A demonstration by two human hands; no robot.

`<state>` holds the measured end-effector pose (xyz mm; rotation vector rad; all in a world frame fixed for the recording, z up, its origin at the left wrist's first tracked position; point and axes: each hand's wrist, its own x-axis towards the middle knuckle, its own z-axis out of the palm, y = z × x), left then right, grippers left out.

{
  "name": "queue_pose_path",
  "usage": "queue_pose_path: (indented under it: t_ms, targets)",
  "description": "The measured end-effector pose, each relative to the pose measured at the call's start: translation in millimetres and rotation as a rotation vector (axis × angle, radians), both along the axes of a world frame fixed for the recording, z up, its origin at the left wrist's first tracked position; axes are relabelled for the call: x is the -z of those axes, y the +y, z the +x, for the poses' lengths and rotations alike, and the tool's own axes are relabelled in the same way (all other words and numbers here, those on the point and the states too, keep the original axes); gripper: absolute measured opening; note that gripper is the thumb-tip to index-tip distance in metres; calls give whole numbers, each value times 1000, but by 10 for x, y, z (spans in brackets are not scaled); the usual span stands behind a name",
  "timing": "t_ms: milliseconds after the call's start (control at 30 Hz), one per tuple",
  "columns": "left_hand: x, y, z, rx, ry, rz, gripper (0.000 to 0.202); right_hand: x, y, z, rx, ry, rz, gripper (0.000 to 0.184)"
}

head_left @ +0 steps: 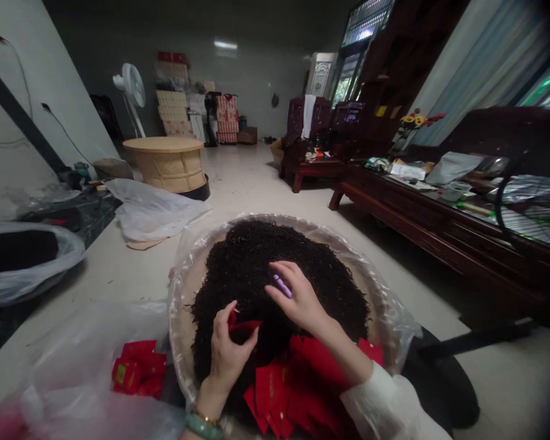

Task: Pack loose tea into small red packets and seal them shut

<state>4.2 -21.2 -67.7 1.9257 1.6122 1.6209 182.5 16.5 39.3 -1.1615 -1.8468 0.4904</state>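
Grip of the left hand [231,348] is closed on a red packet [250,325], thumb and fingers apart, probably so that its mouth is wide. It is above the dark heap [279,244], toward the left edge of the lined basket [178,342]. Right hand [300,299] holds a small purple object [282,285]. Other red packets [272,391] lie at the near edge, perhaps for easy reach.

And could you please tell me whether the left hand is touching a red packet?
Touching: the head view shows the left hand holding a red packet between its thumb and fingers.
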Motion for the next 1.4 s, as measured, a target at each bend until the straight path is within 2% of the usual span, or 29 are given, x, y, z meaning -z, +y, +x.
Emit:
queue_pose_path:
  t_ms: [100,167,233,300,467,633,800,900,967,1033,1100,1133,1200,1267,1400]
  targets:
    - [6,-16,2,49,-32,67,56,-37,-157,-41,-294,-127,42,45]
    - [-9,-24,6,77,-74,43,55,-7,-223,-95,-386,-216,37,36]
    - [-49,-31,1,121,-135,-50,52,52,-232,-142,-369,-218,8,18]
    - [-112,-33,-18,204,-243,-194,47,101,-200,-168,-330,-152,-32,14]
    - [-298,-6,-70,370,-655,-555,47,128,-96,-175,-264,40,-150,18]
    - [-378,11,-40,496,-844,-687,50,160,-41,-147,-190,175,-252,28]
    - [-357,20,-25,467,-911,-748,49,127,29,-71,-35,252,-178,28]
    - [-365,42,-44,392,-998,-708,48,94,73,-22,115,288,-108,25]
    - [-383,55,-57,335,-1071,-654,47,94,79,-13,161,255,-52,21]
    - [-406,58,-61,301,-1108,-620,46,115,52,-46,109,178,-48,28]
    - [-432,48,-48,301,-1096,-615,44,150,2,-122,-13,96,-112,44]
    - [-445,41,-37,310,-1079,-619,44,168,-24,-169,-71,66,-151,45]
    - [-472,26,-11,336,-1046,-630,45,200,-63,-259,-126,49,-227,28]
    - [-493,22,12,345,-1033,-639,46,222,-77,-319,-118,88,-291,7]
    - [-515,40,33,300,-1032,-641,43,235,-67,-325,-133,159,-339,5]
